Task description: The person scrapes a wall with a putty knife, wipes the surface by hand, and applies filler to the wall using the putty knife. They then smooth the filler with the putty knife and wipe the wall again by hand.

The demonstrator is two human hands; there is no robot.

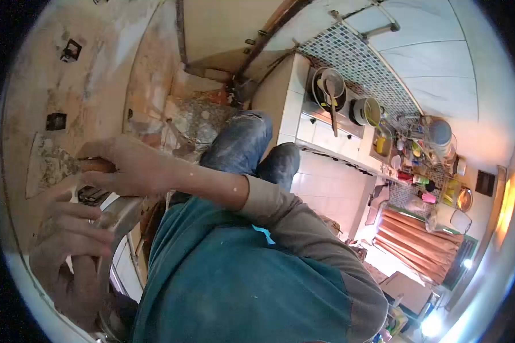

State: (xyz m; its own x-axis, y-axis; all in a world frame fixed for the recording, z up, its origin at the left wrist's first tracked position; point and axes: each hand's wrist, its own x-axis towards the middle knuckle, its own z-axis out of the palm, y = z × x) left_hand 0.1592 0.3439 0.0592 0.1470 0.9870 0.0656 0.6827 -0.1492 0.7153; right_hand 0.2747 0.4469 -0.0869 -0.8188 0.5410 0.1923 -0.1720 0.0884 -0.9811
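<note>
My right hand (pixel 129 168) is closed around the wooden handle (pixel 99 166) of a putty knife. Its broad blade (pixel 48 166), smeared with plaster, lies close to the bare wall at the left; whether it touches cannot be told. Below it, my left hand (pixel 68 246) has its fingers stretched out and somewhat apart, with the tips by a curved grey metal edge (pixel 123 220). What that metal belongs to is partly hidden. Between the two hands shows a dark box-like opening (pixel 91 195).
The patchy wall (pixel 97 80) has dark socket holes (pixel 56 121). Rubble (pixel 200 120) lies beyond my knees. Across the room stands a counter with a stove, a pan (pixel 329 86), a pot (pixel 366 111) and many kitchen items. An orange-brown curtain (pixel 418 243) hangs farther off.
</note>
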